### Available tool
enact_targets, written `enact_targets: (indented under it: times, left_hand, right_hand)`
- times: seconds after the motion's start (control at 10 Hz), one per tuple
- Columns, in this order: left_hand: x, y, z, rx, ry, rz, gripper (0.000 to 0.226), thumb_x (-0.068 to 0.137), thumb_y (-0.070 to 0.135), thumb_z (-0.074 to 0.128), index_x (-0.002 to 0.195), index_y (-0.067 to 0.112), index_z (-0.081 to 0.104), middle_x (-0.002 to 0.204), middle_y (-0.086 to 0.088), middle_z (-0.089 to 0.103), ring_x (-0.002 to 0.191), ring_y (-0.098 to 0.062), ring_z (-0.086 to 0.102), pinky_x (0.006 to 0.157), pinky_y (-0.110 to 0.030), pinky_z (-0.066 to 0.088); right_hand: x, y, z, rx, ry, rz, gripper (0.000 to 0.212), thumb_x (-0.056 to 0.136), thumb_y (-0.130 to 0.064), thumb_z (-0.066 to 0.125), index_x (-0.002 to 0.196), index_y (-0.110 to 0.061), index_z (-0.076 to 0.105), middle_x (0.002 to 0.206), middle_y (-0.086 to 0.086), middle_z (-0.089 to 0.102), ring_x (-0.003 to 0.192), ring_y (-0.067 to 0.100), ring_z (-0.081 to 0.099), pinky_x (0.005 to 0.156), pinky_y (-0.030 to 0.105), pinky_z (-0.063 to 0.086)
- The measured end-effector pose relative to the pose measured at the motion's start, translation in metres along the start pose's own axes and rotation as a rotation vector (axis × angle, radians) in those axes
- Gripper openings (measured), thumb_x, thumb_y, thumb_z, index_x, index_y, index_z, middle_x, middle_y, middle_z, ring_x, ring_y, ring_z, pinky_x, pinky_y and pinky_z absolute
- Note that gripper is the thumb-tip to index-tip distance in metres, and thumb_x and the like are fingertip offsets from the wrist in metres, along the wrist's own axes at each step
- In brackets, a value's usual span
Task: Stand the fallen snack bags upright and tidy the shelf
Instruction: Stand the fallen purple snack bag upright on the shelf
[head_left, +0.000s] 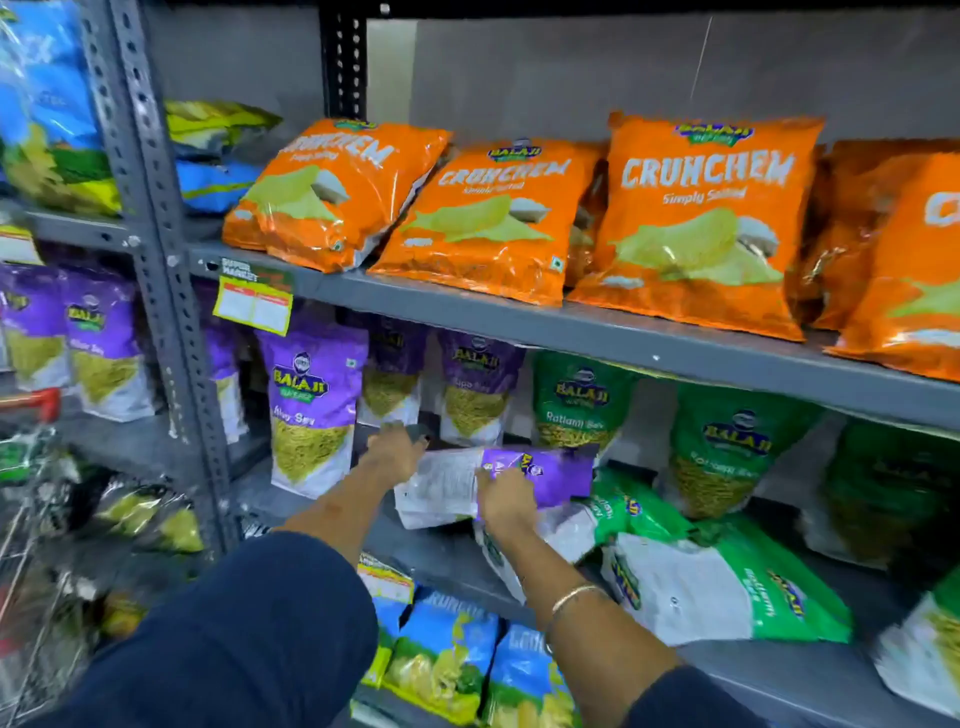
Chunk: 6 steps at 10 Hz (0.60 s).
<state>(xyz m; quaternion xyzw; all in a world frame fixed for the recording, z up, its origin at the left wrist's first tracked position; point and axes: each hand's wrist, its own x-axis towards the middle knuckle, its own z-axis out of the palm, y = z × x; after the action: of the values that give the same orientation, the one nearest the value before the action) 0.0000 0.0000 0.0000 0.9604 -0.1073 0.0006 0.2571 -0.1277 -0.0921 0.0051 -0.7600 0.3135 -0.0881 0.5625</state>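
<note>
On the middle shelf (519, 566) a purple and white snack bag (550, 475) lies on its side, lifted a little off the board. My right hand (506, 501) grips its lower edge near the middle. My left hand (395, 449) is at the bag's white left end, fingers spread against it; whether it grips is unclear. Right of it, two green and white bags (727, 587) lie flat, one (631, 512) partly under the purple bag. Purple bags (311, 410) and green bags (582, 410) stand upright behind.
Orange chip bags (706, 218) lean back on the upper shelf, above my hands. Blue bags (441, 654) fill the shelf below. A grey upright post (171, 291) stands at left, with a yellow price tag (254, 306). A shopping trolley (31, 467) is at far left.
</note>
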Motion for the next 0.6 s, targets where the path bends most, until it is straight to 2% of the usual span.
enact_targets:
  times: [0.1,0.2,0.3,0.4,0.5,0.6]
  left_hand:
    - [0.022,-0.005,0.009,-0.041,-0.212,0.011,0.044,0.096,0.027,0.038,0.128,-0.001,0.046,0.135,-0.023,0.049,0.122,-0.037,0.05,0.098,-0.041,0.041]
    - [0.054,-0.004,0.021,-0.049,-0.413,0.103,0.047,0.095,0.034,0.04,0.125,-0.002,0.048,0.13,-0.02,0.053,0.118,-0.033,0.053,0.089,-0.039,0.043]
    - [0.071,-0.003,0.027,-0.121,-0.539,0.173,0.044,0.092,0.039,0.045,0.117,0.004,0.053,0.118,-0.013,0.057,0.108,-0.027,0.057,0.084,-0.033,0.046]
    - [0.093,0.0,0.038,-0.171,-0.686,0.232,0.057,0.089,0.034,0.053,0.135,0.003,0.04,0.139,-0.013,0.046,0.126,-0.025,0.047,0.1,-0.029,0.04]
    - [0.104,0.003,0.041,-0.215,-0.775,0.248,0.075,0.084,0.038,0.06,0.145,0.008,0.028,0.152,-0.009,0.031,0.138,-0.024,0.034,0.114,-0.033,0.031]
    - [0.119,0.002,0.043,-0.141,-0.821,0.25,0.097,0.064,0.055,0.069,0.145,0.019,0.029,0.154,-0.002,0.029,0.139,-0.021,0.031,0.116,-0.036,0.029]
  right_hand:
    - [0.024,0.009,0.026,0.195,0.051,0.155,0.024,0.092,-0.035,0.05,0.088,-0.012,0.059,0.115,0.02,0.063,0.101,0.032,0.062,0.084,0.041,0.052]
    - [0.042,0.007,0.051,0.453,0.004,0.324,0.029,0.088,-0.04,0.052,0.099,-0.014,0.058,0.134,0.017,0.055,0.121,0.031,0.055,0.099,0.04,0.047]
    - [0.043,0.003,0.059,0.482,0.085,0.431,0.056,0.089,-0.044,0.05,0.131,-0.008,0.046,0.142,0.015,0.048,0.131,0.028,0.047,0.106,0.035,0.04]
    - [0.039,0.002,0.065,0.585,0.216,0.514,0.067,0.087,-0.046,0.053,0.137,-0.003,0.038,0.145,0.016,0.044,0.134,0.03,0.043,0.109,0.039,0.036]
    - [0.045,0.004,0.072,0.606,0.244,0.518,0.066,0.085,-0.044,0.057,0.133,-0.001,0.042,0.14,0.019,0.048,0.131,0.032,0.046,0.108,0.042,0.038]
    - [0.051,0.002,0.072,0.638,0.274,0.497,0.065,0.081,-0.044,0.062,0.129,-0.003,0.046,0.136,0.017,0.053,0.126,0.03,0.051,0.104,0.04,0.041]
